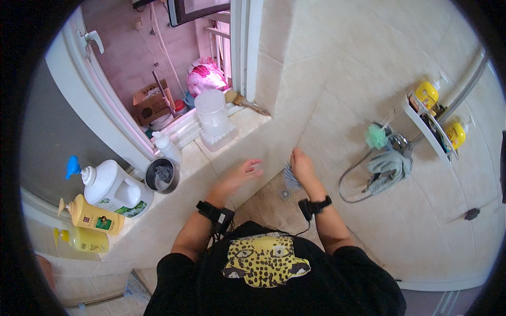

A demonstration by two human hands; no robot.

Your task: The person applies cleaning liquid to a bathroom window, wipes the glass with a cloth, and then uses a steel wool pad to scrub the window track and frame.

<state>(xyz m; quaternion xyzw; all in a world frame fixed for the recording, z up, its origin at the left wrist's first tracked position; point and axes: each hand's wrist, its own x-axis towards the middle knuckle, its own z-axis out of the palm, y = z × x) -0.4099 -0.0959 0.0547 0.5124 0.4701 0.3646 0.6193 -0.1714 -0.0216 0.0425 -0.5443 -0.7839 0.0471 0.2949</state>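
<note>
My right hand (303, 167) is closed in front of the tiled corner, its fingers around a small blue-grey striped cloth (289, 176). The cloth hangs below the fist, partly hidden by it. Left of it, my left hand (243, 176) is raised near the tiled ledge, fingers apart and holding nothing. Both wrists wear black straps with small devices. Under the hands, a round floor drain (285, 193) shows in the brownish floor.
The window ledge (211, 167) holds a clear plastic container (215, 124), a brush (246, 102), a dark metal cup (162, 175) and several pump bottles. At right, a shower hose (342, 184), grey cloth (390, 169), green bath puff (376, 136) and wall shelf (428, 129) hang.
</note>
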